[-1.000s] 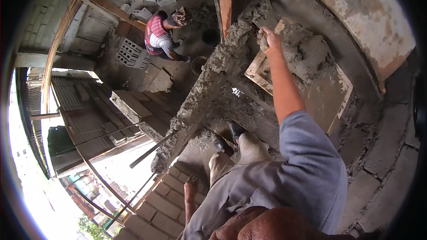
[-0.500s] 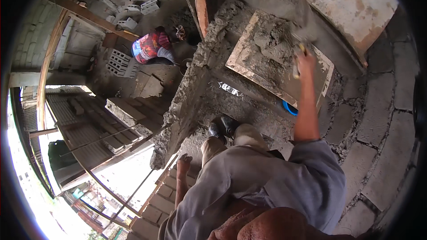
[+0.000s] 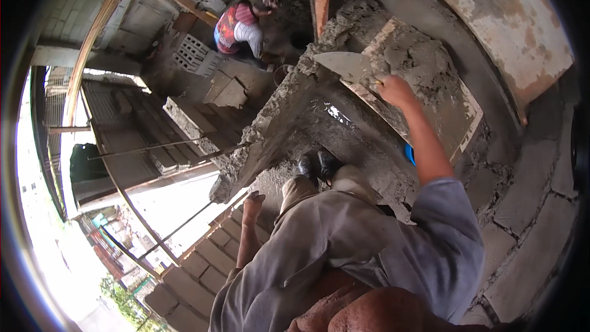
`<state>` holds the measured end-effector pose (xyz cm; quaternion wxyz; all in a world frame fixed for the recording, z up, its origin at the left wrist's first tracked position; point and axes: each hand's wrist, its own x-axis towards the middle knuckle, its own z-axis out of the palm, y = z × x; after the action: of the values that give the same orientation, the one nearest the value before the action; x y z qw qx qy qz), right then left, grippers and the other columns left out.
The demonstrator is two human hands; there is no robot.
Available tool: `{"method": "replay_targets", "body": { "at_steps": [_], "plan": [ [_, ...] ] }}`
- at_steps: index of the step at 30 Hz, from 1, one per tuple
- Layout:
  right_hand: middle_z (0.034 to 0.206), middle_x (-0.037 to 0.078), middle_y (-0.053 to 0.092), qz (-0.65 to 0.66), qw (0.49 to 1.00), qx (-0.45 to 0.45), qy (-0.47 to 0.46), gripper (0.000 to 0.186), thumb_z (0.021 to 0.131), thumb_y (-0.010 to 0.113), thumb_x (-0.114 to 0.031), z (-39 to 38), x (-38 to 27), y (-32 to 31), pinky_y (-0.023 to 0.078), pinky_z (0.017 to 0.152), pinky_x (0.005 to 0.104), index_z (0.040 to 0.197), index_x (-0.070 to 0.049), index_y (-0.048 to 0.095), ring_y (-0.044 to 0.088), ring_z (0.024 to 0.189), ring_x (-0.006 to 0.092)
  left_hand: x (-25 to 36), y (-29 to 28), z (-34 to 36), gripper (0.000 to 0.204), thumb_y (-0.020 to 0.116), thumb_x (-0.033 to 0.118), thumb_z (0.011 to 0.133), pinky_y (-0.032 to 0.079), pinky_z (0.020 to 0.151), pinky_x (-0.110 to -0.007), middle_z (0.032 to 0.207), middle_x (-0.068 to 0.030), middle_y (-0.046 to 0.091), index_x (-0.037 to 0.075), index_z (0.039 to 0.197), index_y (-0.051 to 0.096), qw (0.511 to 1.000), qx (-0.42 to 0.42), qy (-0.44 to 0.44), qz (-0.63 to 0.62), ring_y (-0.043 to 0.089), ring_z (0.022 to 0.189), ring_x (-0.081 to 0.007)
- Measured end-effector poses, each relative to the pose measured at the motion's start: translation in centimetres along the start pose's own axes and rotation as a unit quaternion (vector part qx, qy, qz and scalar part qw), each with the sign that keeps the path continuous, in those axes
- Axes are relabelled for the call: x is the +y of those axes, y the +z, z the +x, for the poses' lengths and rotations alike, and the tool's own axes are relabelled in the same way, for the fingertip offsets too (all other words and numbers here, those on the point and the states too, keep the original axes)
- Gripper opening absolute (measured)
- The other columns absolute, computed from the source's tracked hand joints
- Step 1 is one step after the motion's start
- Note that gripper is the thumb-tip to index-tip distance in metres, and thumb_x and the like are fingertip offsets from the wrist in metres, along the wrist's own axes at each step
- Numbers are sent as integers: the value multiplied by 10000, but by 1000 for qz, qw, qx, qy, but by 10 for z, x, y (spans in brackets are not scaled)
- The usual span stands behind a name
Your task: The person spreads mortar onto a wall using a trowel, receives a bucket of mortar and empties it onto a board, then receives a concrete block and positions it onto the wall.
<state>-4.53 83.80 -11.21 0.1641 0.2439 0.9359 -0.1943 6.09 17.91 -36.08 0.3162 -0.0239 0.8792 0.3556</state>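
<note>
My right hand [image 3: 395, 91] is closed round the handle of a trowel [image 3: 344, 65]. Its broad, pointed blade, smeared grey, extends left past the near edge of a mortar board [image 3: 472, 114]. Wet grey mortar [image 3: 421, 55] lies heaped and spread on that board. Low on my left side, my left hand [image 3: 252, 206] hangs beside the end of a rough, mortar-crusted wall [image 3: 261, 141]. Its fingers are curled and dark at the tips. Whether they hold anything is too small to make out.
A blue container [image 3: 410, 154] shows partly under the board. Beyond the wall, another person [image 3: 238, 29] bends low near hollow blocks [image 3: 195, 55]. An upright timber post [image 3: 322, 0] stands by the wall. Block masonry [image 3: 516, 178] curves along my right.
My right hand has swung left with the trowel, from over the mortar to the board's left edge. The view has turned, shifting the wall and the other person rightward.
</note>
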Motion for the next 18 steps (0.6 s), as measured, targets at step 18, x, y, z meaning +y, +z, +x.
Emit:
{"method": "replay_targets", "body": {
  "at_steps": [18],
  "plan": [
    [676,73,590,446,883,-69,129,292,969,500,-299,156,62,16,435,451,371,885,-31,580,551,532,181,-65,58,-117,150,559,151,802,531,710,-393,848,-79,622,171,894,676,981,-40,190,25,633,869,-272]
  ]
}}
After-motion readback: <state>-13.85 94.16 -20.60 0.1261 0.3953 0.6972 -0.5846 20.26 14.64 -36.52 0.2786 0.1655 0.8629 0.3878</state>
